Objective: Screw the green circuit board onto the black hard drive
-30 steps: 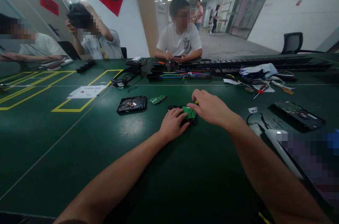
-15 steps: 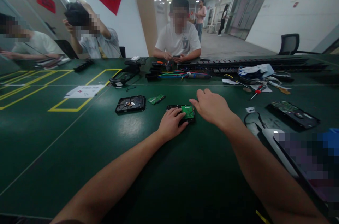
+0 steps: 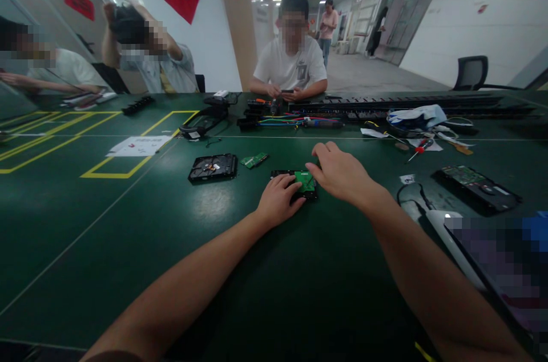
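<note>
A black hard drive (image 3: pixel 278 174) lies on the green table (image 3: pixel 128 225) with its green circuit board (image 3: pixel 305 181) facing up. My left hand (image 3: pixel 279 200) lies on the drive's near side, with the fingers pressing down and holding it. My right hand (image 3: pixel 340 173) hovers arched over the drive's right end. Its fingers are loosely apart, its thumb tip touches the green board, and I see nothing in it.
A second opened drive (image 3: pixel 213 168) and a loose green board (image 3: pixel 254 160) lie to the left. Another drive (image 3: pixel 477 181) and a black cable (image 3: pixel 411 193) are at the right. Cables, screwdrivers (image 3: pixel 422 147) and a cloth (image 3: pixel 417 115) sit further back. A person (image 3: pixel 291 62) sits opposite, and others are at the left.
My right hand has pulled slightly back from the drive and then settled over its right end again. A yellow item seen at its fingertips a second ago no longer shows. My left hand has stayed put.
</note>
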A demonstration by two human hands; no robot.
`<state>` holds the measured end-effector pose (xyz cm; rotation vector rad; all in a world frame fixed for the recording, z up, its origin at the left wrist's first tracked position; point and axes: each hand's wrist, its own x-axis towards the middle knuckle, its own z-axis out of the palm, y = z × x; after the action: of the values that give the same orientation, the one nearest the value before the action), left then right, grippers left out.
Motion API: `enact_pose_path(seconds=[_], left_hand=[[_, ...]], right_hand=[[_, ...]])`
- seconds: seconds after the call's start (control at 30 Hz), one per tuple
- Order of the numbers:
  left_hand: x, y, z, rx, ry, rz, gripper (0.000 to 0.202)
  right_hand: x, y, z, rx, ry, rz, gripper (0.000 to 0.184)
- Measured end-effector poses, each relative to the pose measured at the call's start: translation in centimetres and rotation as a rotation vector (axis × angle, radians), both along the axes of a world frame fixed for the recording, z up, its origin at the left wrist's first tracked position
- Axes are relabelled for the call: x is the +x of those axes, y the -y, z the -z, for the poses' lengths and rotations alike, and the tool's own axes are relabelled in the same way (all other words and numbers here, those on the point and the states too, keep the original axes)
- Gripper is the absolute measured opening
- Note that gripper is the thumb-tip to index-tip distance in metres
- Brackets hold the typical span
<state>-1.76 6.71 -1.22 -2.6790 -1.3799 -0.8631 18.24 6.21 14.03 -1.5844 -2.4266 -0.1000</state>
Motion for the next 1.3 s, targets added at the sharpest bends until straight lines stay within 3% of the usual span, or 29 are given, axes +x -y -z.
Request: enact_pose_path(seconds=[0.1, 0.17, 0.3, 0.57, 0.67, 0.83, 1.07, 1.17, 1.3], left_hand=[[0.0, 0.0, -0.1, -0.008, 0.001, -0.002, 0.043], [0.0, 0.0, -0.1, -0.012, 0.001, -0.001, 0.043], [0.0, 0.1, -0.2, -0.021, -0.001, 0.001, 0.044], [0.0, 0.1, -0.3, -0.023, -0.011, -0.009, 0.042], [0.0, 0.1, -0.2, -0.024, -0.015, -0.012, 0.043], [0.0, 0.1, -0.1, -0.018, -0.019, -0.003, 0.044], [0.1, 0.1, -0.2, -0.011, -0.01, -0.003, 0.042], [0.1, 0.1, -0.2, -0.015, -0.003, -0.002, 0.042], [0.2, 0.1, -0.2, -0.021, 0.001, -0.004, 0.042]], right_hand=[[0.0, 0.0, 0.0, 0.002, 0.048, 0.054, 0.027], [0.2, -0.2, 0.1, -0.029, -0.001, -0.03, 0.022], [0.3, -0.9, 0.5, -0.067, -0.168, -0.179, 0.034], [0.3, -0.5, 0.4, -0.038, -0.079, -0.054, 0.026], [0.3, -0.4, 0.3, -0.053, -0.079, -0.126, 0.022], [0.3, -0.4, 0.5, -0.071, -0.155, -0.191, 0.042], [0.3, -0.9, 0.6, -0.044, -0.131, -0.093, 0.026], [0.5, -1.2, 0.5, -0.044, -0.121, -0.118, 0.019], [0.9, -1.3, 0.5, -0.081, -0.189, -0.199, 0.032]])
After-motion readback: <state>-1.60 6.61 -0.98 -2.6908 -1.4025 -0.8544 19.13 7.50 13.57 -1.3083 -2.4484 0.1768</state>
